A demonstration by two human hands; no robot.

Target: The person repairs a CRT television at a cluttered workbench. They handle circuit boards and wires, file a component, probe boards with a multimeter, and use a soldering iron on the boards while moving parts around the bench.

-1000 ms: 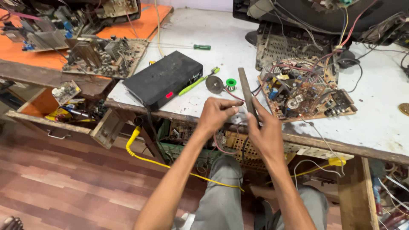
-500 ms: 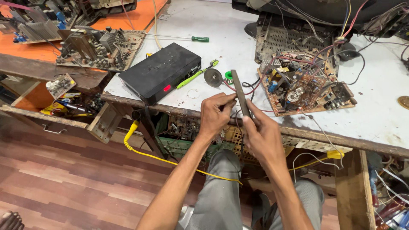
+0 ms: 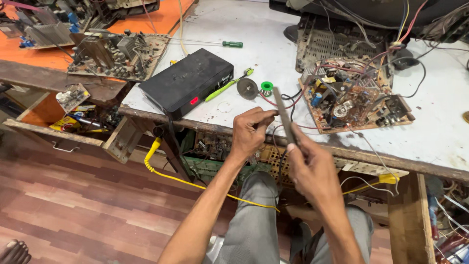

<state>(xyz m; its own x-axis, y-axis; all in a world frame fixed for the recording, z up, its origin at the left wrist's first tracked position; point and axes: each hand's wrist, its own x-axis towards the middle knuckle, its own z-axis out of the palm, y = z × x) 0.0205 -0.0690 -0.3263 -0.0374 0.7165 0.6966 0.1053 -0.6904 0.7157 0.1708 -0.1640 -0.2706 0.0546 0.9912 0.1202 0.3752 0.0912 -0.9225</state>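
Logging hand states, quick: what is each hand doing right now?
Left hand: fingertips pinched against the flat metal file.
Right hand: closed around the file's lower end.

A flat strip of dull grey metal [image 3: 282, 117], matt and finely rough like a file, is gripped between a bare left hand [image 3: 250, 132] and right hand [image 3: 312, 168]. Behind it, a worn white-painted tabletop [image 3: 273, 39] is seen scuffed and stained, its wooden edge chipped. A matt black plastic box [image 3: 188, 82] is set beside a screwdriver [image 3: 229, 84] with a glossy lime plastic handle. A brown circuit board [image 3: 354, 100] is crowded with shiny metal parts and plastic-coated wires. The floor [image 3: 73, 205] is laid in smooth reddish wood-look planks, and grey cloth trousers [image 3: 254, 220] are worn.
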